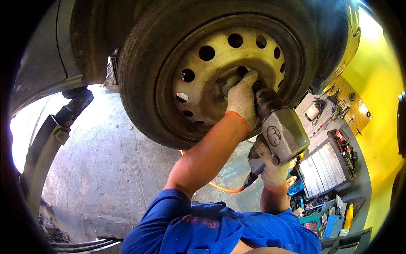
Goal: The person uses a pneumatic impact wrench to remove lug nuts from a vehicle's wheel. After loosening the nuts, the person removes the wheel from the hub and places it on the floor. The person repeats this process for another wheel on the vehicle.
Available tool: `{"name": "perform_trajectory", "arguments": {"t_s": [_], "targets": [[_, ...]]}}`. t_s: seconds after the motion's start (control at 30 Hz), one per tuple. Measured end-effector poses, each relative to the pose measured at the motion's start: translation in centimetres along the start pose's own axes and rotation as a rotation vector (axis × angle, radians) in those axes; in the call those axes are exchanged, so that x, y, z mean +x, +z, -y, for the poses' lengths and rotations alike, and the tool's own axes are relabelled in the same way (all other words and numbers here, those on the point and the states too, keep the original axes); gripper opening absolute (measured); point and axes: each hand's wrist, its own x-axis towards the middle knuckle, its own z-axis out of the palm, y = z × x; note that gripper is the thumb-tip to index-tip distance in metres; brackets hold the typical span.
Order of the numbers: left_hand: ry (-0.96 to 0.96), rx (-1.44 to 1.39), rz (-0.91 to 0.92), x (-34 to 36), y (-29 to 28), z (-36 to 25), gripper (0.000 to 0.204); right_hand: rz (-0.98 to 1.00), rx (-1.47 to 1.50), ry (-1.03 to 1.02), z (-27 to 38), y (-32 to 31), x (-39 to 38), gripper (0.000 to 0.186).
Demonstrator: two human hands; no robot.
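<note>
A wheel with a dark tyre [146,80] and a worn, pale steel rim [220,48] with round holes hangs raised in front of me. My left hand [243,99], in a light work glove with an orange cuff, is up against the middle of the rim, its fingers bent inward. What those fingers hold is hidden behind the hand. Just right of it, the dark nose of a grey impact wrench [282,132] points at the wheel's centre. Below the tool's body, my gloved right hand [270,163] is wrapped round its handle.
An orange air hose [226,189] runs from the wrench handle. A lift arm [50,142] stands at the left under the car body [40,59]. To the right are a tool cabinet [323,169], a yellow pegboard [349,103] with hanging tools, and a yellow wall [376,76].
</note>
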Motion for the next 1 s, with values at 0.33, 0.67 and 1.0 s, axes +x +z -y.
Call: {"name": "perform_trajectory", "arguments": {"t_s": [0.33, 0.67, 1.0], "targets": [[0.028, 0.020, -0.018, -0.4, 0.6, 0.1, 0.019, 0.027, -0.160, -0.110, -1.1, -0.8, 0.0, 0.052], [0.054, 0.069, -0.022, -0.7, 0.5, 0.0, 0.023, 0.039, 0.058, -0.001, 0.6, 0.3, -0.1, 0.050], [0.064, 0.109, -0.037, -1.7, 0.8, 0.4, 0.023, 0.025, 0.099, -0.019, -0.2, -0.4, -0.9, 0.048]]}}
